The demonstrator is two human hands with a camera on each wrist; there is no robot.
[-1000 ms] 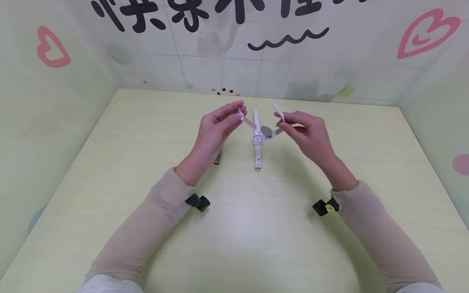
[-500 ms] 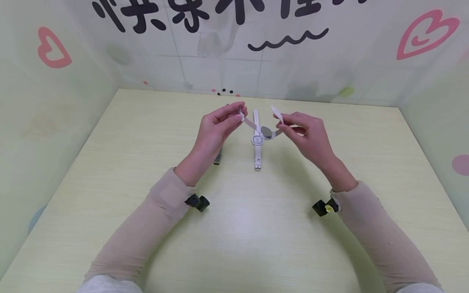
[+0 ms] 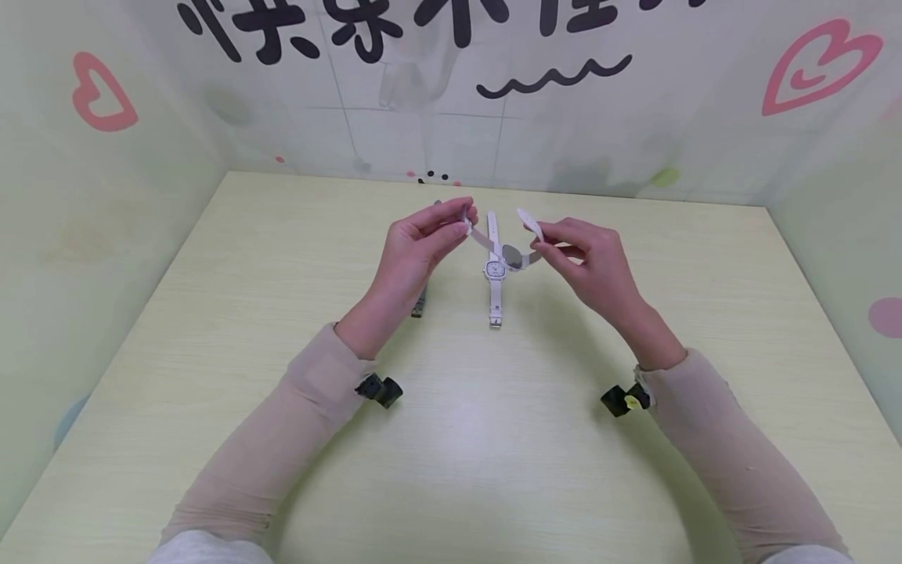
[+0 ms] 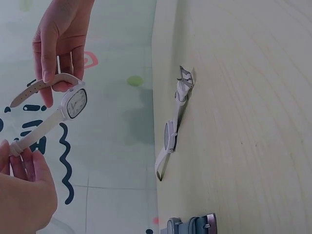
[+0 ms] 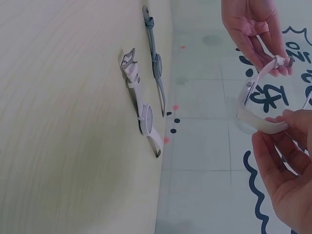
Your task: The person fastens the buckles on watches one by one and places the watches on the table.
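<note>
A white wristwatch [image 3: 512, 256] hangs above the table between both hands, its case back towards the head camera. My left hand [image 3: 423, 247] pinches the buckle end of its strap. Further along, my right hand [image 3: 588, 254] pinches the other strap between thumb and fingers, and the pointed tip sticks up past them. In the left wrist view the held watch's dial [image 4: 76, 103] shows. A second white watch [image 3: 496, 298] lies lengthwise on the table, partly behind the held one. Left of it lies a dark grey-blue watch [image 5: 156, 68], mostly covered by my left hand in the head view.
The pale wooden table [image 3: 465, 446] runs back to a printed wall [image 3: 282, 133] with lettering and hearts. Side walls stand left and right. Small black cameras [image 3: 379, 389] sit on both wrists.
The strap tip above my right hand has tilted leftwards and down. My right hand has shifted slightly left; my left hand has barely moved, and both watches on the table lie still.
</note>
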